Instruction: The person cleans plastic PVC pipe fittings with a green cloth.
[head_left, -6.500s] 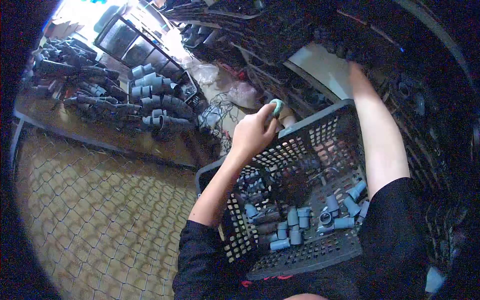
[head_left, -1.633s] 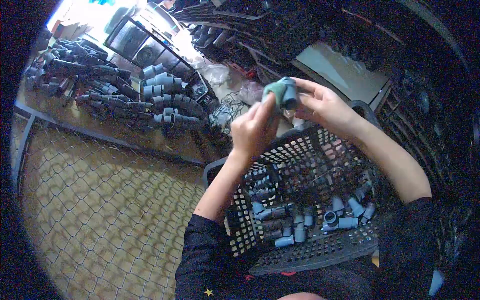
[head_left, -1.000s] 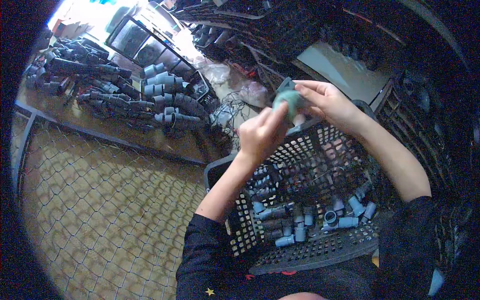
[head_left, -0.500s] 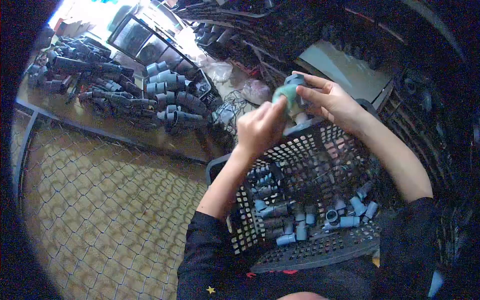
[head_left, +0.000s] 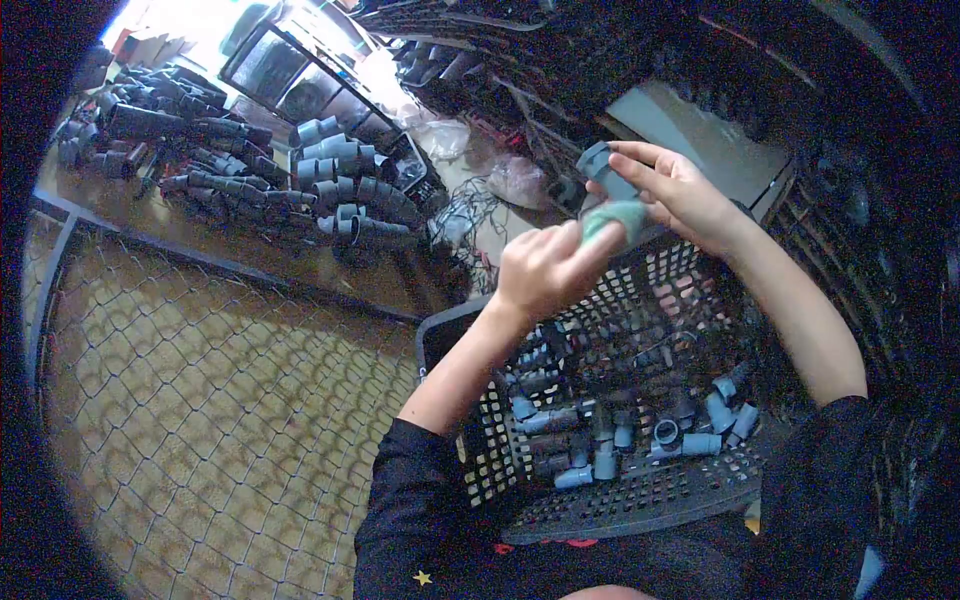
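My right hand point(head_left: 685, 195) grips a grey pipe fitting point(head_left: 606, 172) between thumb and fingers, above the far rim of a black basket point(head_left: 630, 510). Just below and left of the fitting, my left hand point(head_left: 548, 262) is closed on a green cloth point(head_left: 613, 220), which is blurred and touches the fitting's lower part. Inside the basket lie several loose blue-grey fittings point(head_left: 702, 443), mostly near its front side.
Many grey fittings point(head_left: 335, 160) are piled on a surface at the upper left. Wire mesh point(head_left: 220, 400) covers the lower left. Plastic bags point(head_left: 515, 183) lie beyond the basket, with a flat panel point(head_left: 700, 150) behind my right hand.
My left hand and the green cloth have moved right and slightly down. The fitting in my right hand is tilted differently, and its lower part is now more covered by the cloth.
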